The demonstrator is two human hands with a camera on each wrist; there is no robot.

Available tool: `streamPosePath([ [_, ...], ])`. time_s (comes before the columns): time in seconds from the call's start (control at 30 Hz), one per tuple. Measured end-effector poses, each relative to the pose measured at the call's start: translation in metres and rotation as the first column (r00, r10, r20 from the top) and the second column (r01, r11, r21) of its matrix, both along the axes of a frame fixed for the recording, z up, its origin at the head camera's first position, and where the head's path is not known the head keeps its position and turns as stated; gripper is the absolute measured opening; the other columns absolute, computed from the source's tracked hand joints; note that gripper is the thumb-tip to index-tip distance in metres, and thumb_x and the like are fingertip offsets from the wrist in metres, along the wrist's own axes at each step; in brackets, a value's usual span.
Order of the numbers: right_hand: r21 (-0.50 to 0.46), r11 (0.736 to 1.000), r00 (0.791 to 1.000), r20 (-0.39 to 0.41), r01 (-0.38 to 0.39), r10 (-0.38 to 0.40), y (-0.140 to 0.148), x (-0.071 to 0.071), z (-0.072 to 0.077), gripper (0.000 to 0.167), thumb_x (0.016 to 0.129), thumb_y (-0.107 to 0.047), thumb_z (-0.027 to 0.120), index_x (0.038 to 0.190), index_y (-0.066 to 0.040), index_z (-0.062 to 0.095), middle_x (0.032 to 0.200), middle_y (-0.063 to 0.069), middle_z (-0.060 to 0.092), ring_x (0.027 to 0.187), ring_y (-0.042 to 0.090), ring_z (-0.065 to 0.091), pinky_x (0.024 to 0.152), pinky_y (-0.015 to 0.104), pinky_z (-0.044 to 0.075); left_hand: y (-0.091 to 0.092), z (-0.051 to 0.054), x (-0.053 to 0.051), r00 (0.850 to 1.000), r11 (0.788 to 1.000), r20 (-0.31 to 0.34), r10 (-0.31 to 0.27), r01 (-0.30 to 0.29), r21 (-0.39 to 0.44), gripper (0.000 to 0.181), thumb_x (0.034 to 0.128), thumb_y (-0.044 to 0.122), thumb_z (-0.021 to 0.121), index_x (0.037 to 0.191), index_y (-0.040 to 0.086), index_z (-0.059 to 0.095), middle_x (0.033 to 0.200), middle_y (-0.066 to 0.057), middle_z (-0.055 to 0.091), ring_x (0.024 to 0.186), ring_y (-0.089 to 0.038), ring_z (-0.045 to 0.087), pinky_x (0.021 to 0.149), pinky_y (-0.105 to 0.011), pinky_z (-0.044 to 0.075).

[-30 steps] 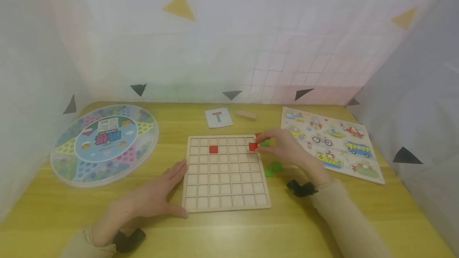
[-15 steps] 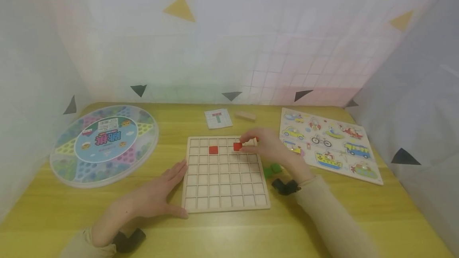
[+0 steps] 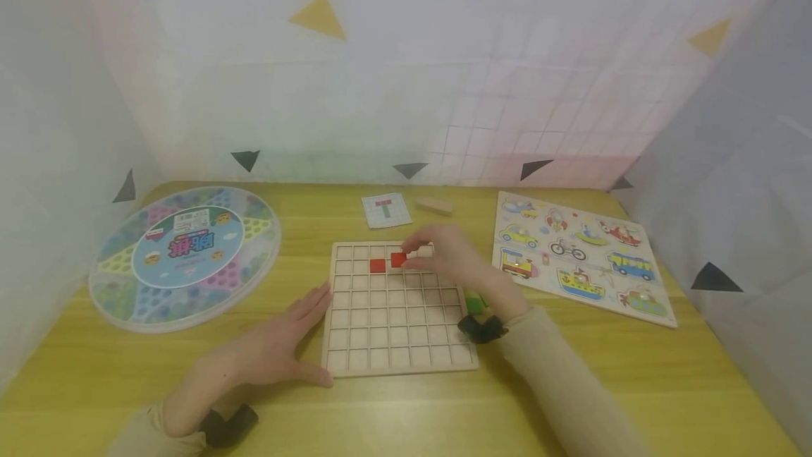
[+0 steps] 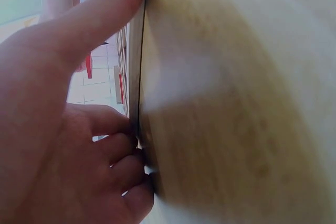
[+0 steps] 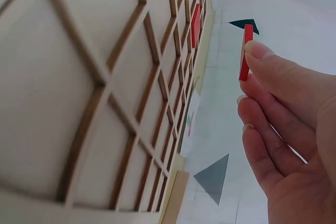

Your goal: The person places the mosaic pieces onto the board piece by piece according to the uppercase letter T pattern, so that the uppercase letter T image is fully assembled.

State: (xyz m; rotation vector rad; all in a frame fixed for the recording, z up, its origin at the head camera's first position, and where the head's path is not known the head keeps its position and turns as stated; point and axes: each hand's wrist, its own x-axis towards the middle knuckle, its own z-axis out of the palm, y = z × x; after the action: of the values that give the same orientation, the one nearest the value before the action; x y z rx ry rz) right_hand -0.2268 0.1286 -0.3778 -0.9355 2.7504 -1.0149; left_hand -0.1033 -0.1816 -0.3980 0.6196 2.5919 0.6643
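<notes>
A wooden grid board (image 3: 400,309) lies on the table, with one red square tile (image 3: 377,266) in its second row from the back. My right hand (image 3: 453,259) pinches another red tile (image 3: 398,259) between thumb and finger; the right wrist view shows this held tile (image 5: 245,53) raised off the board (image 5: 121,98). My left hand (image 3: 273,348) rests at the board's left edge, thumb near the front corner, fingers spread from it. In the left wrist view the left hand (image 4: 73,114) touches the board's side (image 4: 135,66).
Behind the board lie a card with a red and green T (image 3: 386,210) and a wooden block (image 3: 434,205). Green pieces (image 3: 474,303) sit by the board's right edge, partly hidden by the right wrist. A round game box (image 3: 184,256) is at left, a vehicle puzzle (image 3: 583,259) at right.
My right hand has moved left over the board with its red tile, from the right edge to beside the tile lying in the grid. The left hand has stayed in place.
</notes>
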Motion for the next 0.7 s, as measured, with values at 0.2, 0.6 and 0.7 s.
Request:
streamPosePath([
  [0.2,-0.014,1.000,1.000,0.021,0.004,-0.003,-0.009,0.000,0.000,0.027,0.083,-0.017,0.083,0.107,-0.009,0.075,0.103,0.000,0.075,0.102,0.025,0.068,0.094,0.044,0.054,0.000,-0.001,0.000,1.000,1.000,-0.005,0.000,0.000,-0.004,0.123,0.0721,0.076,0.069,0.162,0.014,0.012,0.169,-0.007,0.004,0.152,-0.042,0.015,0.119,-0.060,0.024],
  [0.6,-0.089,0.996,1.000,0.014,-0.012,0.013,-0.014,0.000,-0.010,0.022,0.083,-0.013,0.082,0.103,-0.008,0.076,0.102,0.001,0.074,0.100,0.024,0.068,0.093,0.046,0.055,0.000,-0.002,0.000,1.000,1.000,-0.018,-0.012,0.012,0.000,0.123,0.0720,0.076,0.068,0.162,0.013,0.012,0.169,-0.008,0.005,0.152,-0.042,0.015,0.118,-0.061,0.025],
  [0.7,-0.096,0.995,1.000,0.010,-0.026,0.027,-0.014,-0.002,-0.014,0.021,0.083,-0.013,0.082,0.102,-0.008,0.075,0.102,0.001,0.074,0.099,0.025,0.068,0.092,0.046,0.055,-0.001,-0.002,0.000,1.000,1.000,-0.020,-0.013,0.013,0.001,0.123,0.0722,0.077,0.068,0.162,0.013,0.012,0.169,-0.009,0.004,0.152,-0.042,0.014,0.118,-0.061,0.024],
])
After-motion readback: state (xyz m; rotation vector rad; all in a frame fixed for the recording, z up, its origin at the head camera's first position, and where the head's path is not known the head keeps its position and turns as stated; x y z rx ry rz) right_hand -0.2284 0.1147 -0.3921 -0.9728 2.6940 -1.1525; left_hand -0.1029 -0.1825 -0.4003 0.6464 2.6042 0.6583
